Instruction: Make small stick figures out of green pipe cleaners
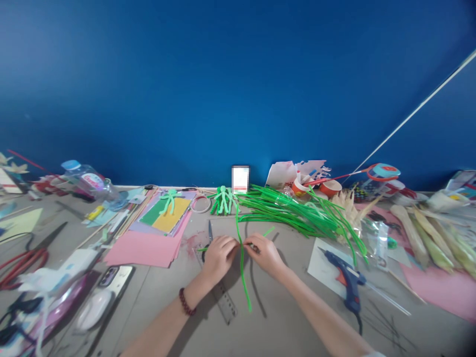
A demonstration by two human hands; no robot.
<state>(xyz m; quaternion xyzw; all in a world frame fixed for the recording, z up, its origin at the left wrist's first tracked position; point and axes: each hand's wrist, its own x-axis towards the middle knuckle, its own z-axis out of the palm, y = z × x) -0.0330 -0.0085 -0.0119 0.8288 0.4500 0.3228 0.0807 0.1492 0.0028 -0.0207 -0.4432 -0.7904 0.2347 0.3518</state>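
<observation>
My left hand [218,256] and my right hand [265,254] meet over the grey table, both pinching green pipe cleaners [242,270] where a long upright one crosses a shorter one running sideways. The long strand curves from the far side down towards me. A clear ruler [223,296] lies under my left wrist, which wears a dark bead bracelet. Small scissors [210,232] lie just beyond my left hand. Two finished green pipe-cleaner figures [223,199] lie further back, one on coloured paper [165,215].
A heap of green pipe cleaners [293,210] lies back right, with tape rolls [330,187] and dried husks [427,238]. A blue glue gun [347,280] rests on paper at right. Pink sheets [143,248], a phone [111,277], red-handled scissors [22,260] and a bottle [89,181] are at left.
</observation>
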